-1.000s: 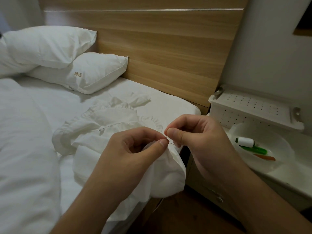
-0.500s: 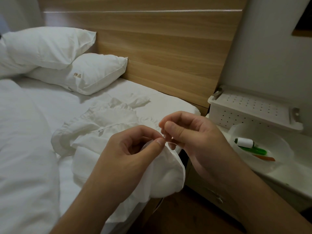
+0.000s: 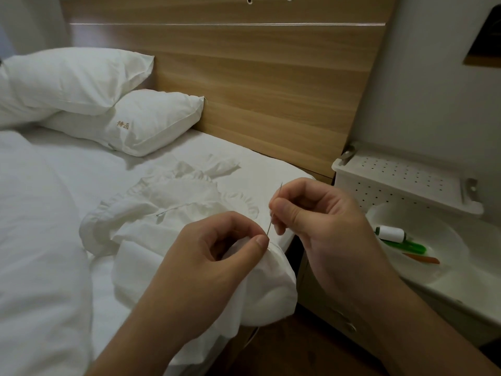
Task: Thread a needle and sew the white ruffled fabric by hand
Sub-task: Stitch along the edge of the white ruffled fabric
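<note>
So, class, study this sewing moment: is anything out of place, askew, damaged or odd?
Nothing looks damaged or spilled. The right hand pinches the needle, tilted up off the white ruffled fabric, which the left hand grips. Part of the fabric hangs over the bed edge, which is untidy but harmless.

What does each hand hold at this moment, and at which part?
The right hand pinches the thin metal needle near its middle. The left hand pinches a bunched fold of the white ruffled fabric.
</note>
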Tool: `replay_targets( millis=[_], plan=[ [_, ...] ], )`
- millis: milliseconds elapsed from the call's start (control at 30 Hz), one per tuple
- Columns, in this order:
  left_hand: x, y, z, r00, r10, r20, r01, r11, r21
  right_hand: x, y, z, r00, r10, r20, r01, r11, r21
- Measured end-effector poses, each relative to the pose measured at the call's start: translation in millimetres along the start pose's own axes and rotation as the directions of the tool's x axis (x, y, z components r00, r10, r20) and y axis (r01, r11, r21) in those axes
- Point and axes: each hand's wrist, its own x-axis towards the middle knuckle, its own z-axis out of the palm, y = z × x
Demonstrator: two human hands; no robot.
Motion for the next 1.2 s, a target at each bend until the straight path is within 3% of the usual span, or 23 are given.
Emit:
replay_targets(
  millis=[767, 1200],
  plan=[
    [-0.2, 0.9, -3.5, 0.998, -0.019, 0.063, 0.02, 1.0, -0.008, 6.5, -10.3, -2.2, 0.998, 0.001, -0.058, 0.006, 0.993, 0.121],
    [-0.8, 2.2, -4.9, 0.997, -0.059, 0.057, 0.063, 0.994, -0.084, 6.1, -10.2, 3.3, 1.0, 0.001, -0.017, 0.001, 0.993, 0.116]
  ],
)
